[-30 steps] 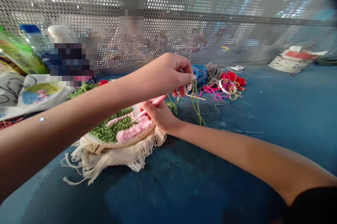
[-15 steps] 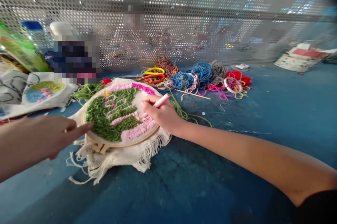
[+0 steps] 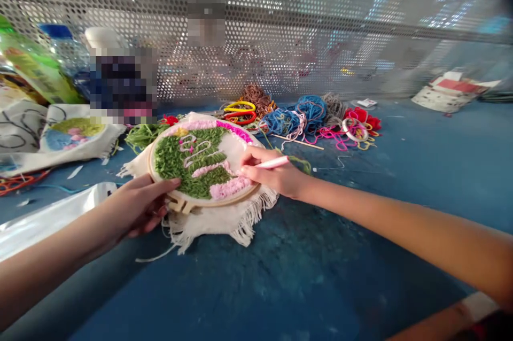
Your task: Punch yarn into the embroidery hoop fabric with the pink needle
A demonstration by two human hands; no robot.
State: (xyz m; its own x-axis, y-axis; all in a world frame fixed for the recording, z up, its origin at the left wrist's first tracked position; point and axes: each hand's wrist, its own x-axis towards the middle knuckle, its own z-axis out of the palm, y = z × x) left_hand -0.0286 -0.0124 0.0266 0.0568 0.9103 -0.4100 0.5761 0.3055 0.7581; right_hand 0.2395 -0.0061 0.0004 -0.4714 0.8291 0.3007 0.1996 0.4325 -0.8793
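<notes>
A round wooden embroidery hoop holds white cloth with frayed edges. Green, pink and magenta yarn stitching covers much of it, and bare white fabric shows at the upper right. My left hand grips the hoop's left rim, thumb on top over the green yarn and the other fingers underneath. In my right hand, closed at the hoop's right side, is a pink pen-shaped punch needle. Its tip is hidden by the fingers.
Behind the hoop lie scissors and yarn piles. Bottles and another stitched cloth are at left, near a white plastic bag. Perforated metal closes the back. Another forearm shows at bottom right.
My left hand has come in from beside the hoop and now grips its rim. The hoop sits further right in view and my right hand's punch needle leans lower.
</notes>
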